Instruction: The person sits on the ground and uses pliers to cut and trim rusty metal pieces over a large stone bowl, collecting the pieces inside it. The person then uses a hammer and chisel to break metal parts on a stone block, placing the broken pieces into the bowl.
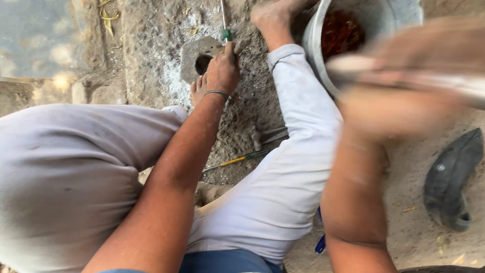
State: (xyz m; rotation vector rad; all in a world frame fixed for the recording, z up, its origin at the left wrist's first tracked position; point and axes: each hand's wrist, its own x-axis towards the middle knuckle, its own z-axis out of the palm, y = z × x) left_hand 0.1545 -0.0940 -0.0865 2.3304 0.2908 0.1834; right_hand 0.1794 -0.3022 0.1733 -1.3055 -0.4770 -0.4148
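My left hand [221,71] grips a thin metal tool with a green handle [227,34], its shaft upright over a grey hexagonal metal piece with a hole [194,56] on the gritty ground. A foot rests against that piece. My right hand [404,96] is raised close to the camera and blurred, closed around a pale cylindrical handle [444,81] that points right. What sits on the handle's end is out of frame.
I sit on the ground with knees bent, in light grey trousers [60,172]. A metal bucket [316,48] with reddish contents stands at upper right. A hammer head [256,137] and a yellow-handled tool [232,162] lie between my legs. A black rubber piece [449,177] lies at right.
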